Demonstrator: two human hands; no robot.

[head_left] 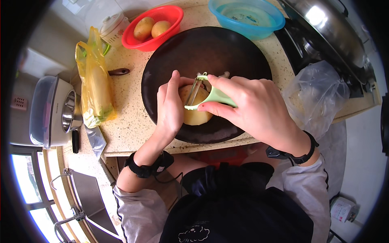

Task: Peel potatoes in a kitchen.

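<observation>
Pale green plastic is pinched between the thumb and forefinger of the right hand (259,105): the handle of a peeler (221,96), its metal blade lying across the upper face of a potato (197,117). The left hand (170,105) cups the potato's left side, one digit standing straight up and the others partly hidden. Potato and peeler are both over a round, dark board (206,52); whether the potato touches it, I cannot tell. Around the board spreads a speckled beige counter (131,105), its front edge passing just in front of the person. Beyond the board's far rim sit a red basket (176,20) with two potatoes inside and, to its right, a translucent blue basin (247,24). A yellow plastic bag (95,81) lies on the left, a brown handle (118,72) poking out beside it; a clear plastic bag (320,91) slumps on the right, near a black stove (291,48) and a large shiny metal pan (324,28). Farther left are a white appliance (58,113), a metal sink (91,198) with a tap (67,220), and a bright window (26,174).
</observation>
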